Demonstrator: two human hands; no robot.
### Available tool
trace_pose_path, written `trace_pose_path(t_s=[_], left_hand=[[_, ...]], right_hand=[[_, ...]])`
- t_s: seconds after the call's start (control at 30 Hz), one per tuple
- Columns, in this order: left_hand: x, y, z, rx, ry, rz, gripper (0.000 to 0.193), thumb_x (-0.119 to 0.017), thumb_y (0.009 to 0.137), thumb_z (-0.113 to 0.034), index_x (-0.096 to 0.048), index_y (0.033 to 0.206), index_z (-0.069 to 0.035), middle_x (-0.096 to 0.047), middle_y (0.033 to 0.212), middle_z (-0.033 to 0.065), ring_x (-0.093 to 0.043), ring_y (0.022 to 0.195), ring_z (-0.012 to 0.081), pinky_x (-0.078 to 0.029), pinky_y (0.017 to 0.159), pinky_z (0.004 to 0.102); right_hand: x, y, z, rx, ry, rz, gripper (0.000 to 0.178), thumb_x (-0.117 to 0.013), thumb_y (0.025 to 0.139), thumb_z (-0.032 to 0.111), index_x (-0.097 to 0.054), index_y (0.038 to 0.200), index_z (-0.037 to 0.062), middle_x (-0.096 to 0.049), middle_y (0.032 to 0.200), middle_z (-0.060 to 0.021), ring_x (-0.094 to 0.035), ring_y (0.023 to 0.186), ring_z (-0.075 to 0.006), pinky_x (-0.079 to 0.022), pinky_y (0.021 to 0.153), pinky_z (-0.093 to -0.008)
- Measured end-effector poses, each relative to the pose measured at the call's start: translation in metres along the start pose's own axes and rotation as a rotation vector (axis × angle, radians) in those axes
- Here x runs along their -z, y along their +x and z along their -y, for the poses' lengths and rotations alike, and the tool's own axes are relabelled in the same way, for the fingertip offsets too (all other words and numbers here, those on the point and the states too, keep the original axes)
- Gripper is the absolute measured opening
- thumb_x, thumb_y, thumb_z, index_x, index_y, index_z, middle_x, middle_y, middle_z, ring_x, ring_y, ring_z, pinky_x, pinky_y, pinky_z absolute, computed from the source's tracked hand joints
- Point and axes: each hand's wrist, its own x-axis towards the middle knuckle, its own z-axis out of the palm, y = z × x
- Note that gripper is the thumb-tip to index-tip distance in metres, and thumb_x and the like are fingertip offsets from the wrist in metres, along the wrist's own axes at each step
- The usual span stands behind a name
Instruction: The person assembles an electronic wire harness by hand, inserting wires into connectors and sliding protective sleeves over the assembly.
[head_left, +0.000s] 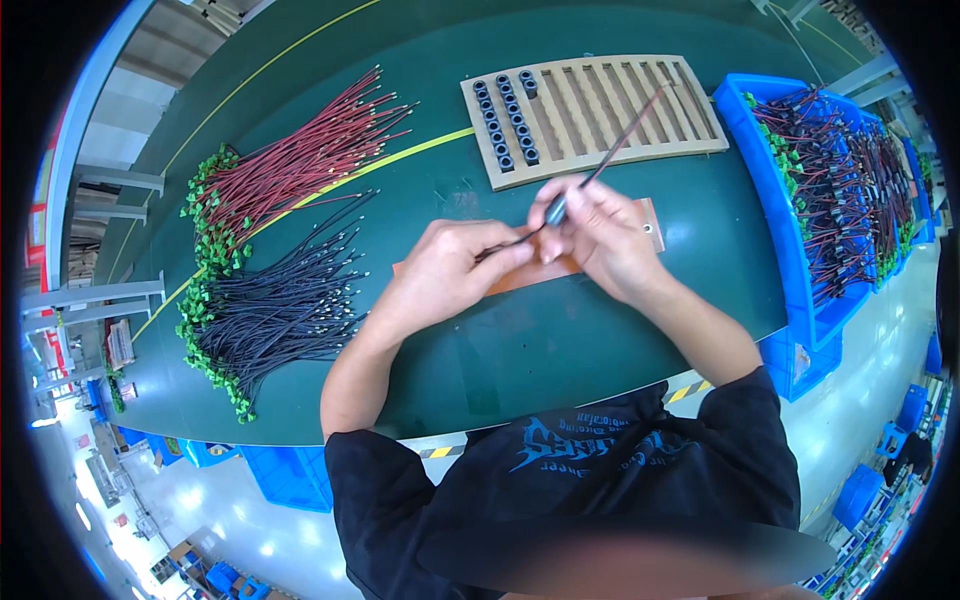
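a: what are the hands doing?
b: the left hand [445,265] pinches a thin dark wire [517,242] between thumb and forefinger. the right hand [605,235], slightly blurred, has its fingers and thumb closed around a small dark cylinder [556,210].
a: where is that cylinder, exactly?
b: in the right hand's fingertips, just right of the left hand, above the table [470,385]. the dark wire runs between the two hands, and a reddish, dark-based length [625,137] sticks out from the right hand toward the far right. whether it passes through the cylinder, i cannot tell.
a: and under the hands?
b: an orange strip [540,273] lies on the green tabletop, partly hidden by them.
a: farther out?
b: beyond the hands, a pale slotted rack [680,150]. black ring-shaped pieces [505,163] line its two leftmost columns, with a few at the far end of the third.
a: to the left?
b: a fan of red wires [290,165] on the far side and one of black wires [285,305] nearer, both with green connectors [205,218] at their left ends.
a: to the right?
b: a blue bin [766,190] packed with wired assemblies [850,190].
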Motion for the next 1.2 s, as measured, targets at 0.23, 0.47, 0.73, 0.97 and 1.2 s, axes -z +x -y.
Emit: trace_pose_path(t_s=[0.23, 0.47, 0.73, 0.97, 1.2], left_hand=[[0.022, -0.054, 0.039, 0.273, -0.47, -0.284, 0.013, -0.073, 0.092, -0.007, -0.072, 0.102, 0.001, -0.07, 0.088, 0.0038, -0.064, 0.079, 0.0078, -0.053, 0.072, 0.0253], [0.012, -0.062, 0.051, 0.058, -0.354, -0.303, 0.038, -0.08, 0.081, 0.001, -0.066, 0.116, -0.001, -0.06, 0.115, 0.0071, -0.063, 0.103, 0.0131, -0.055, 0.083, 0.0283], [0.023, -0.086, 0.083, 0.137, -0.775, -0.386, 0.021, -0.065, 0.091, 0.01, -0.066, 0.111, 0.006, -0.059, 0.118, 0.0131, -0.069, 0.108, 0.0284, -0.057, 0.097, 0.0365], [0.007, -0.078, 0.082, 0.152, -0.718, -0.557, 0.023, -0.069, 0.089, 0.007, -0.067, 0.111, 0.003, -0.061, 0.117, 0.0134, -0.068, 0.097, 0.0205, -0.057, 0.09, 0.0318], [0.01, -0.082, 0.079, 0.202, -0.689, -0.545, 0.022, -0.067, 0.091, 0.008, -0.068, 0.112, 0.004, -0.064, 0.111, 0.0128, -0.065, 0.094, 0.0155, -0.056, 0.088, 0.0299]], right_hand=[[0.018, 0.023, 0.018, 0.114, -0.07, 0.154, 0.031, -0.042, 0.11, 0.025, -0.054, 0.123, -0.0007, -0.065, 0.106, -0.0148, -0.065, 0.083, -0.0184, -0.057, 0.079, -0.0352], [-0.007, 0.028, -0.012, -0.084, -0.279, 0.286, 0.03, -0.043, 0.11, 0.026, -0.052, 0.123, 0.0008, -0.066, 0.112, -0.0196, -0.068, 0.097, -0.0233, -0.057, 0.087, -0.0378], [-0.009, 0.033, -0.01, -0.062, -0.308, 0.208, 0.028, -0.043, 0.11, 0.021, -0.054, 0.123, -0.0016, -0.065, 0.113, -0.0164, -0.068, 0.101, -0.0219, -0.056, 0.09, -0.035], [-0.012, 0.032, -0.011, -0.08, -0.352, 0.216, 0.027, -0.041, 0.11, 0.019, -0.054, 0.122, -0.0023, -0.065, 0.113, -0.0164, -0.067, 0.102, -0.021, -0.056, 0.091, -0.0337], [-0.013, 0.03, -0.01, -0.094, -0.29, 0.261, 0.032, -0.043, 0.109, 0.018, -0.052, 0.132, -0.002, -0.065, 0.121, -0.0179, -0.067, 0.101, -0.0194, -0.055, 0.091, -0.0334]])
